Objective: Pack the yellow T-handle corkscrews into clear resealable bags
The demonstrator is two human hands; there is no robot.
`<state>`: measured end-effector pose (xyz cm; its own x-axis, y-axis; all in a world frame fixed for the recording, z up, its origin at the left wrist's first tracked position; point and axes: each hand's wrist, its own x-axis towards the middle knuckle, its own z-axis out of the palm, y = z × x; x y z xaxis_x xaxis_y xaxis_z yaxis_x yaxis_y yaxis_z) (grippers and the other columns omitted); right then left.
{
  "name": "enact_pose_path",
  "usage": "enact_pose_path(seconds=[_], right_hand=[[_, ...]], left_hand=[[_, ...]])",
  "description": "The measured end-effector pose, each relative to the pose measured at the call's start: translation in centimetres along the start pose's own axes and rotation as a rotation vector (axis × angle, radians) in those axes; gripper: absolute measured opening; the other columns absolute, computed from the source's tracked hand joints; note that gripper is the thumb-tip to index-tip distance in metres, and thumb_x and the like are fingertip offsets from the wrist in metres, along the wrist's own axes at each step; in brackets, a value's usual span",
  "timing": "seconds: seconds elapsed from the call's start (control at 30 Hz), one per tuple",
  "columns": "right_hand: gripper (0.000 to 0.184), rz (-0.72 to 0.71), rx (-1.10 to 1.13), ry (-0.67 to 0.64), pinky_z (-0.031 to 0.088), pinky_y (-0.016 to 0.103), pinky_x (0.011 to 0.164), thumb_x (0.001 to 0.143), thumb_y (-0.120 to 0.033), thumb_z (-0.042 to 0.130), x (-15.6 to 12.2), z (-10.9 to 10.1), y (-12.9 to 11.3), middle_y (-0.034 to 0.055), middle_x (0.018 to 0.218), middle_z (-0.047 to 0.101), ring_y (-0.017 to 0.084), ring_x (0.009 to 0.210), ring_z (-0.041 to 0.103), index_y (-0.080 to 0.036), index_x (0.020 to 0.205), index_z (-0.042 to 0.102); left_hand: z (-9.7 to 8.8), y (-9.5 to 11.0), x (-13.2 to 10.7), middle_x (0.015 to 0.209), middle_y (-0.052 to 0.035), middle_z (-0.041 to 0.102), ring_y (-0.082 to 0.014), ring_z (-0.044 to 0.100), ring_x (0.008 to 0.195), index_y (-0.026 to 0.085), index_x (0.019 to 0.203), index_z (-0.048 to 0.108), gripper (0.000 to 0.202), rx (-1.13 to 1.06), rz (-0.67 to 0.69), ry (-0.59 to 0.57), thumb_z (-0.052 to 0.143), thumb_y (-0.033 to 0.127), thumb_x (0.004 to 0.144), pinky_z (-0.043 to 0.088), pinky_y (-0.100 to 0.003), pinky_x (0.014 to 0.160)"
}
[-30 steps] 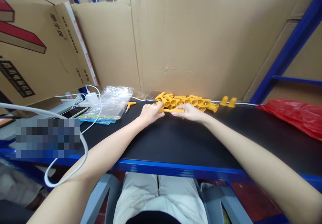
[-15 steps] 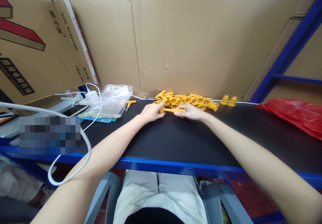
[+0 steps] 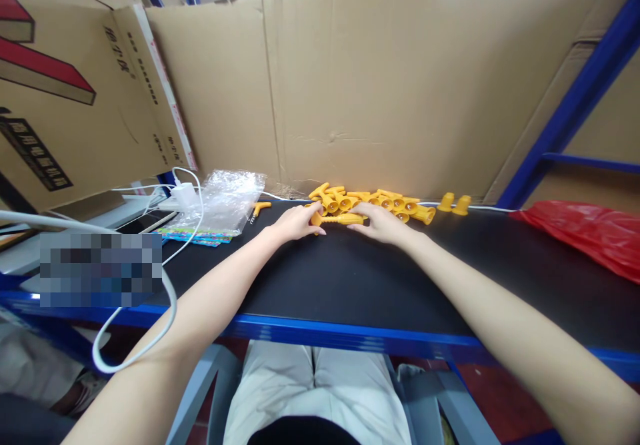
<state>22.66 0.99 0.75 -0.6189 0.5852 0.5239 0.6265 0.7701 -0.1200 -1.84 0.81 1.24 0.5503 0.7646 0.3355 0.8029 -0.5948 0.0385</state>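
Note:
Between my two hands lies a slim yellow plastic piece (image 3: 343,219) with a ridged, screw-like shaft, held level just above the black tabletop (image 3: 345,278). My left hand (image 3: 299,224) is closed round its flared left end. My right hand (image 3: 383,225) has its thumb and fingers closed at the thicker right end. Right behind the hands is a heap of yellow plastic parts (image 3: 385,202), with cone-shaped cups and T-shaped handles. The fingers partly cover both ends of the held piece.
Two yellow cups (image 3: 454,203) stand right of the heap. A yellow T-shaped part (image 3: 261,208) lies to the left, near a clear plastic bag (image 3: 227,195). A red bag (image 3: 585,235) lies at right. A white cable (image 3: 173,285) loops across my left forearm. Cardboard (image 3: 400,85) walls the back.
The right hand's fingers have shifted slightly along the yellow piece, so more of its thicker end shows. Both hands still hold it in nearly the same place.

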Motion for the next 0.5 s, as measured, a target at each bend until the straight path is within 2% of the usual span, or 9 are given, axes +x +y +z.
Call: enact_pose_path(seconds=[0.2,0.5], right_hand=[[0.029,-0.033,-0.004,0.006,0.046,0.036,0.081,0.081,-0.033,0.054,-0.1,0.2,0.0,0.0101,0.102,0.063,0.022,0.092,0.058,-0.016,0.104,0.061],[0.025,0.024,-0.005,-0.075,0.042,0.03,0.068,0.081,-0.031,0.052,-0.1,-0.5,-1.2,0.0086,0.088,0.064,0.018,0.073,0.056,-0.015,0.096,0.063]], left_hand=[[0.1,0.2,0.1,0.08,-0.0019,0.062,-0.0186,0.06,0.071,0.023,0.106,0.046,0.045,-0.029,-0.008,-0.017,0.061,0.049,0.072,0.038,-0.023,0.057],[0.3,0.5,0.0,0.084,-0.0034,0.064,-0.0209,0.061,0.078,0.023,0.108,0.046,0.045,0.018,-0.025,-0.008,0.06,0.048,0.074,0.042,-0.026,0.062]])
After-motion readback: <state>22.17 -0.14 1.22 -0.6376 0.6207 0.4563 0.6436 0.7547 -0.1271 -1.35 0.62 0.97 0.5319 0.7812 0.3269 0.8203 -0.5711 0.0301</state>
